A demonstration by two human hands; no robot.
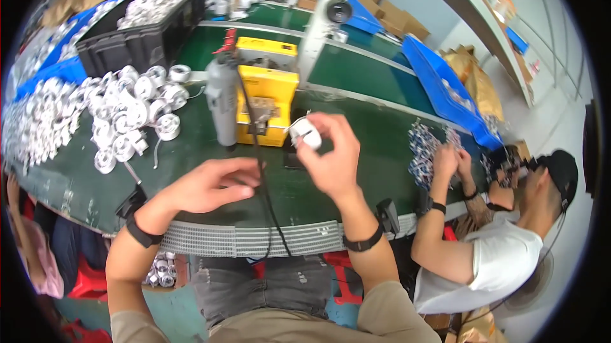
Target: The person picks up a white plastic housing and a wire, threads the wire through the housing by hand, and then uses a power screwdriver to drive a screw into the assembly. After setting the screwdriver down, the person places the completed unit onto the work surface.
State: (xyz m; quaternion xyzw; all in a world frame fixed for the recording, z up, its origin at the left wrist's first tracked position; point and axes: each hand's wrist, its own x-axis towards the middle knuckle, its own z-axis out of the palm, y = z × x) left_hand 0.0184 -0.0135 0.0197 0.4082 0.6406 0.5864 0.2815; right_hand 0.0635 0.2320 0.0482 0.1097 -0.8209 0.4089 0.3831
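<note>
My right hand (336, 157) pinches a small round white plastic part (307, 133) between thumb and fingertips, just right of a yellow machine. That yellow machine (288, 91) looks like a screw feeder, with a metal mechanism at its front. Left of it stands a grey cylindrical tool (222, 98), perhaps an electric screwdriver, upright. My left hand (213, 185) hovers over the green bench with fingers stretched and nothing in them, close to a hanging black cable (259, 152). A loose pile of white round parts with wires (137, 110) lies farther left.
Smaller white parts (46, 128) are heaped at the far left, before a black crate (137, 40). A white post (324, 18) rises behind the machine. At right, a co-worker (484, 250) handles small pieces near a blue tray (439, 85). A grey slotted strip (254, 240) edges the bench.
</note>
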